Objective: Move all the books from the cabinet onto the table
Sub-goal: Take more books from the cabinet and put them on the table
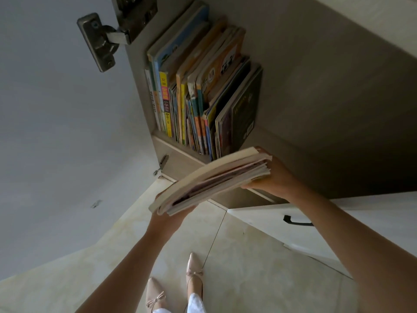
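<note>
A stack of thin pale books hangs in the air just in front of the open cabinet, tilted up to the right. My left hand holds the stack's near lower end from beneath and is mostly hidden under it. My right hand grips the far upper end, fingers curled under it. Inside the cabinet, several colourful books stand upright in a row at the left of the shelf, the rightmost ones leaning. No table is in view.
The cabinet's grey open door with its metal hinge fills the left side. A white drawer front with a black handle juts out at the right. Below are a tiled floor and my two beige shoes.
</note>
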`<state>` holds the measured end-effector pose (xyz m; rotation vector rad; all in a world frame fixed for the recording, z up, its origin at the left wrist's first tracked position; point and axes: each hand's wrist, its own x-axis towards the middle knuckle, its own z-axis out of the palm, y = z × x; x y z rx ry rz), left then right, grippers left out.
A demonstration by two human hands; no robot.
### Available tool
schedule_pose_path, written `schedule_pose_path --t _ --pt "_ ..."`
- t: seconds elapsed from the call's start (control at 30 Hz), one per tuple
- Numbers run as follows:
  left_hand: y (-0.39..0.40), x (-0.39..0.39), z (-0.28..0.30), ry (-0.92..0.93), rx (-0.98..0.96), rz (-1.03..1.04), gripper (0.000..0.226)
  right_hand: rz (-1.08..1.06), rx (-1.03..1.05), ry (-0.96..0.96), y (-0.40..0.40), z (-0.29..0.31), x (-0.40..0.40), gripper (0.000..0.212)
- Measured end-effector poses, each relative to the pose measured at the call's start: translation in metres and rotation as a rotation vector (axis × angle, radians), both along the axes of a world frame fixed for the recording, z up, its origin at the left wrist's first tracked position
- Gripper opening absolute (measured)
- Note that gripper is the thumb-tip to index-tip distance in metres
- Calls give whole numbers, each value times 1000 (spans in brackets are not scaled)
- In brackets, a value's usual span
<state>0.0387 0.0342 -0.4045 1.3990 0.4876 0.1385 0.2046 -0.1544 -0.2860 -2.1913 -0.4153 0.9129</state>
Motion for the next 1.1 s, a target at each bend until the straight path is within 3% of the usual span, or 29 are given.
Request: schedule_pose_path --t 0.1,0.2,0.33,0.47,0.6,0.73,0.87,1.1 --pt "11 5 7 47 82 -7 53 -4 26 4 -1 -4 4 61" --pt "19 0 28 152 0 -117 59 -25 36 69 -2 4 -2 52" --pt "25 -38 73 265 -155 -219 58 -109 75 204 -8 34 -42 64" --pt "26 -88 132 296 -278 -202 73 -232 186 321 -8 71 -95 68" --pt "21 -136 191 297 -378 -13 71 -262 266 407 1 116 -137 45" --pt "15 -179 237 307 -418 242 56 -233 311 454 18 158 -174 51" --pt "2 -219 280 312 -417 482 40 -132 285 407 36 185 -208 48" --pt "-26 -291 323 309 -407 813 46 182 260 420 69 219 -255 36"
